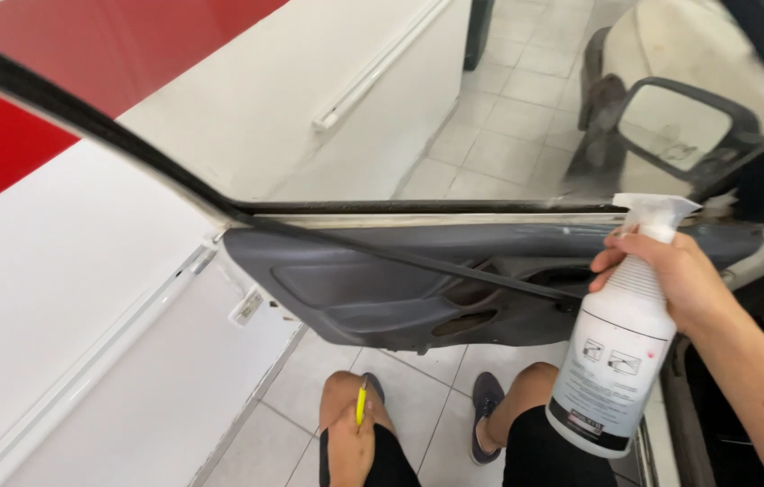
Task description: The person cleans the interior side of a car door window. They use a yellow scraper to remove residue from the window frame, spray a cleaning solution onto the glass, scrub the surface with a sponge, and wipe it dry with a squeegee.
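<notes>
Right hand [670,275] grips a white plastic spray bottle [616,361] at three o'clock; left hand [350,446] pinches a slim yellow stick [361,402] at six, below the grey moulded door panel [382,289].

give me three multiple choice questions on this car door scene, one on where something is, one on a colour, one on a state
1. Where is the spray bottle?
A. on the floor tiles
B. in the right hand
C. on the door panel's armrest

2. What colour is the thin tool in the left hand?
A. yellow
B. blue
C. red

3. How does the car door stand?
A. shut
B. taken off
C. swung open

Answers:
1 B: the right hand grips the white bottle's neck below its trigger.
2 A: a yellow stick-like tool pokes up from the left hand at the knee.
3 C: the grey door panel faces inward with floor tiles visible through its window.
</notes>
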